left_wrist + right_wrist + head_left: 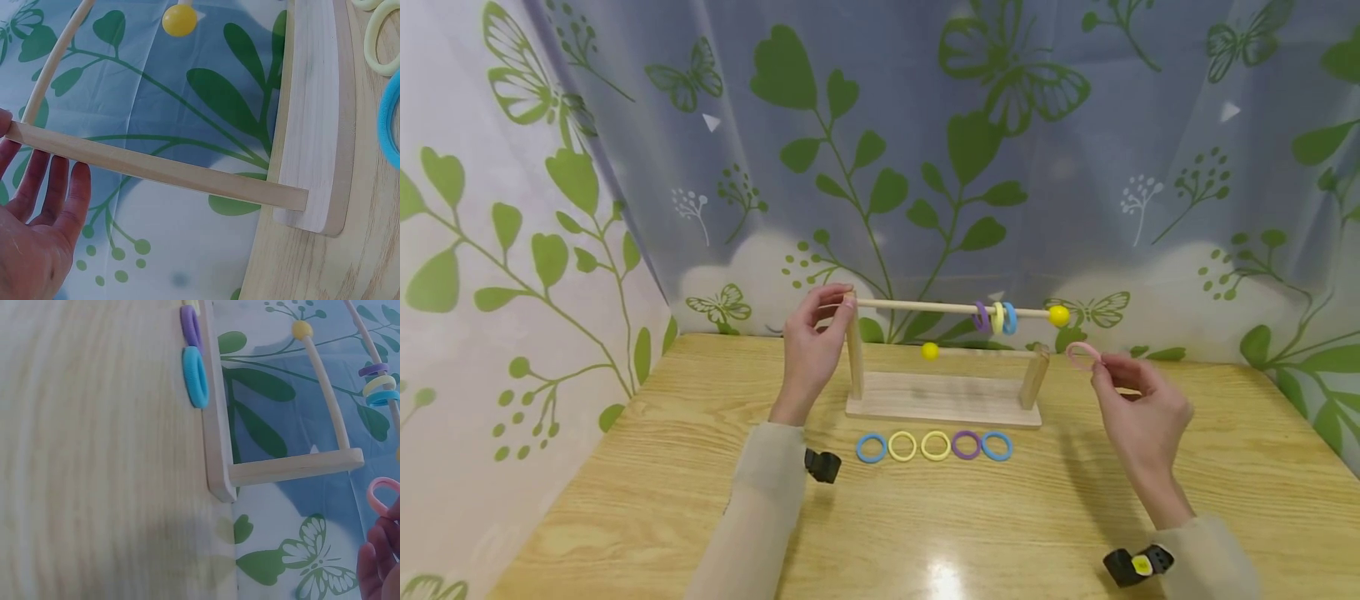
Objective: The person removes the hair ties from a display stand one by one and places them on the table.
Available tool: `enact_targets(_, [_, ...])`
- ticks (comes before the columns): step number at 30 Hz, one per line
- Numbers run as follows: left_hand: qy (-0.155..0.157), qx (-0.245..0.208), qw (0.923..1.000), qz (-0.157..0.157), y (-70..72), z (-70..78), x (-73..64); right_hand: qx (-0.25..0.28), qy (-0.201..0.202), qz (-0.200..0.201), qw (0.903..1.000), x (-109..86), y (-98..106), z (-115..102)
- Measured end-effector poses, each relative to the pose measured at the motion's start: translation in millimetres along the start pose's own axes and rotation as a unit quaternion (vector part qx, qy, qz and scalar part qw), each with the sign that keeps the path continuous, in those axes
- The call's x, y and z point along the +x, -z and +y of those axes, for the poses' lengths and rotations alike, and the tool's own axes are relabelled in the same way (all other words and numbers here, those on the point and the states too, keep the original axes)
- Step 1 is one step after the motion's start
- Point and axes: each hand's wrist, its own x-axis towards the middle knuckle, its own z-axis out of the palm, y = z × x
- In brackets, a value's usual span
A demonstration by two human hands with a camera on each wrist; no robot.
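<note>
My left hand (815, 346) grips the top of the taller left post (156, 164) of a wooden stand (943, 410), thumb in front and fingers behind. From that post a rod (917, 307) runs right to a yellow ball (1058, 316). Purple (981, 317), pale yellow (997, 318) and blue (1011, 318) rings hang on it. My right hand (1142, 412) pinches a pink ring (1081, 356) between thumb and fingers, just right of and below that ball, apart from the rod. The right wrist view shows the pink ring (377, 495) at its edge.
A lower rod (985, 354) with a yellow ball (930, 352) points left from the shorter right post (1034, 379). Several blue, yellow and purple rings (967, 445) lie in a row before the base. Behind the wooden table (925, 517) hangs a leaf-patterned curtain (880, 125).
</note>
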Motion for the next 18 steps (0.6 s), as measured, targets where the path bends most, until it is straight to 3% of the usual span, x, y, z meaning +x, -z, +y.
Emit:
enact_targets(12, [-0.001, -0.004, 1.0000, -0.001, 0.2, 0.6, 0.1, 0.001, -0.009, -0.043, 0.9990, -8.9, 6, 7])
enact_targets(18, [-0.002, -0.004, 1.0000, 0.001, 0.1, 0.2, -0.4, -0.027, -0.038, -0.084, 0.9954, -13.5, 9, 7])
